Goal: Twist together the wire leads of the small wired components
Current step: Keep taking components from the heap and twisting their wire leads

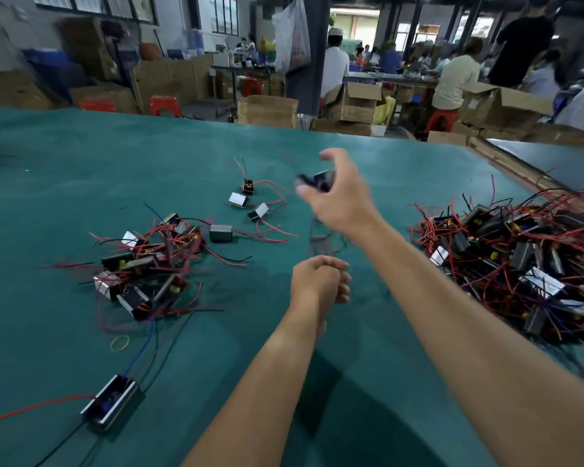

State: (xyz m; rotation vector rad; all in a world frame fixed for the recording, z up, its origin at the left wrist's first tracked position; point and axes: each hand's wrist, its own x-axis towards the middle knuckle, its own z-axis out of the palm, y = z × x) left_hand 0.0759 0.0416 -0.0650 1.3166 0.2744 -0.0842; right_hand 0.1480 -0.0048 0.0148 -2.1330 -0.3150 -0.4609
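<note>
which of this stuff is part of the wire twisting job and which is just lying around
For the job: component at the right hand, left hand, left pile of wired parts, right pile.
Lying about: yellow rubber band, cardboard boxes, hanging bag.

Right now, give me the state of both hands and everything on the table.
right hand: raised, gripping a blurred dark component
left hand: fingers curled, contents unclear
left pile: loose, wires tangled
right pile: heaped, wires tangled
long component: lying alone, leads spread
rubber band: flat on the table
</note>
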